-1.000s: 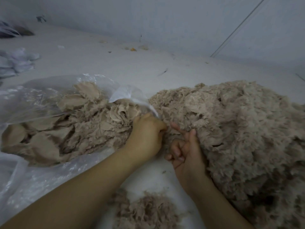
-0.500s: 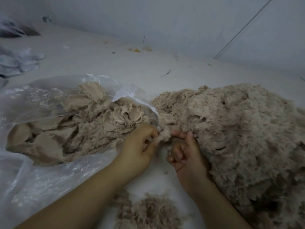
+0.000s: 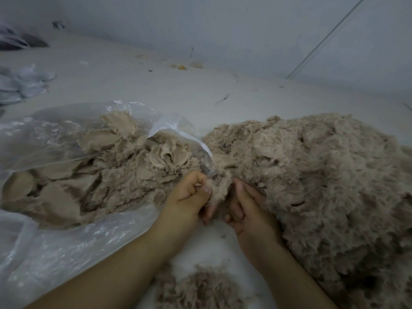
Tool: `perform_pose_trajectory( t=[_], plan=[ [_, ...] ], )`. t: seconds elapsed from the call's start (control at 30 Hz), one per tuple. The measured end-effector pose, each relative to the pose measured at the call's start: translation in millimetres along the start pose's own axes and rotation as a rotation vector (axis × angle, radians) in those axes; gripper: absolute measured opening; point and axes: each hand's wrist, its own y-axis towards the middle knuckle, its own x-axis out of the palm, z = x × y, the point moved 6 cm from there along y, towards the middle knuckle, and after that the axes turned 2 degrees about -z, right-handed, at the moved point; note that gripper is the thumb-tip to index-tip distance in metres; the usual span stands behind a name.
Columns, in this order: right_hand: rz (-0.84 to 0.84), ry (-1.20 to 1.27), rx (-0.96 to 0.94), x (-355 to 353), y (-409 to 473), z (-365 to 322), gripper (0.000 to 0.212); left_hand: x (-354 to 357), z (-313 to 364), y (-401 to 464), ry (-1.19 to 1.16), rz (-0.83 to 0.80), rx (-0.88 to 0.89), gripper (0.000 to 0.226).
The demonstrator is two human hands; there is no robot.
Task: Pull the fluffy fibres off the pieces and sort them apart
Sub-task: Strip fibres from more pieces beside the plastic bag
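Observation:
A small fluffy beige piece (image 3: 219, 189) is held between both hands at the centre. My left hand (image 3: 189, 197) pinches its left side with thumb and curled fingers. My right hand (image 3: 247, 208) holds its right side, fingers partly hidden under the fluff. A big heap of fluffy beige pieces (image 3: 323, 186) fills the right. On the left lies a clear plastic bag (image 3: 66, 241) holding flatter beige pieces (image 3: 100, 170). A small tuft pile of pulled fibres (image 3: 198, 288) lies near the bottom between my forearms.
The work surface is a pale table (image 3: 156, 85) that runs back to a wall. Crumpled white bags (image 3: 22, 85) lie at the far left. Small scraps (image 3: 181, 66) dot the table near the wall.
My left hand left the bag mouth and came down to the right hand. Both hands now hold one fluffy piece, a little nearer to me than before.

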Motion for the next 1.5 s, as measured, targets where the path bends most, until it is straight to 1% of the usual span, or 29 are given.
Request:
perform_pose_trajectory(
  t=[0.1,0.17,0.23,0.3,0.4,0.43,0.47,0.53,0.6,0.63,0.73,0.8,0.83,0.87,0.93,1.03,1.1,1.2,1.3,1.37,1.43,1.5],
  plan=[
    [-0.017,-0.017,-0.009,0.7,0.1,-2.1,0.023,-6.9,-7.5,3.6,0.01,0.07,-0.093,0.012],
    [-0.02,-0.02,-0.009,1.5,-0.1,-2.8,0.025,-6.2,-8.7,3.8,0.062,0.066,-0.12,0.008],
    [0.003,-0.008,0.008,-0.9,0.6,-1.0,0.022,0.3,-6.2,2.6,0.086,-0.021,-0.108,0.017],
    [0.001,0.016,0.011,-1.6,0.4,0.7,0.022,6.4,-2.1,1.0,0.081,-0.108,-0.091,0.018],
    [-0.012,0.008,0.034,-0.3,-0.1,3.0,0.037,4.5,-1.1,1.5,0.151,-0.159,-0.074,0.014],
    [-0.012,-0.002,0.044,-0.3,-0.1,3.7,0.036,3.3,-2.0,1.9,0.208,-0.182,-0.07,0.016],
    [-0.009,-0.019,0.045,0.0,0.2,4.0,0.032,3.7,-2.5,1.6,0.268,-0.223,-0.061,0.019],
    [-0.003,-0.078,0.017,-1.6,0.7,3.7,0.019,5.1,-2.7,0.3,0.339,-0.289,-0.047,0.019],
    [0.004,-0.092,0.02,-4.8,1.7,5.7,0.034,1.9,-3.7,1.4,0.313,-0.247,-0.04,0.021],
    [0.004,-0.095,0.032,-5.3,1.9,6.9,0.037,-2.1,-4.4,3.3,0.293,-0.181,-0.038,0.024],
    [-0.035,-0.114,0.025,-2.6,2.2,6.1,0.034,-15.8,-6.4,10.6,0.222,0.098,-0.058,0.037],
    [-0.058,-0.131,0.004,-1.7,2.3,4.6,0.028,-19.2,-8.8,14.8,0.114,0.181,-0.124,0.051],
    [-0.073,-0.13,0.005,-1.5,2.6,5.5,0.026,-19.2,-11.4,17.0,0.071,0.181,-0.16,0.053],
    [-0.083,-0.133,0.01,-1.0,2.2,5.9,0.025,-18.0,-13.7,18.6,0.054,0.164,-0.189,0.048],
    [-0.096,-0.148,0.018,0.3,1.0,5.1,0.028,-14.0,-14.4,20.2,0.057,0.125,-0.199,0.03],
    [-0.109,-0.15,0.014,1.7,0.3,3.6,0.033,-15.9,-10.4,20.3,0.041,0.123,-0.118,0.013],
    [-0.1,-0.136,0.019,1.2,0.2,3.1,0.033,-24.4,-6.2,18.6,0.111,0.164,-0.056,0.003],
    [-0.106,-0.131,0.031,1.7,0.0,2.9,0.02,-34.5,0.3,14.4,0.24,0.262,0.032,0.011],
    [-0.118,-0.132,0.028,2.0,-0.1,2.8,0.02,-32.5,8.5,10.0,0.19,0.304,0.068,0.023],
    [-0.113,-0.109,0.026,1.2,-0.9,1.7,0.02,-28.6,11.3,7.7,0.076,0.285,0.051,0.027],
    [-0.099,-0.096,0.022,-1.1,-0.8,2.2,0.021,-25.1,12.1,7.2,-0.028,0.233,0.019,0.028],
    [-0.077,-0.106,0.003,-3.1,-0.1,2.3,0.03,-20.8,12.5,7.8,-0.028,0.171,-0.007,0.025]
  ],
)
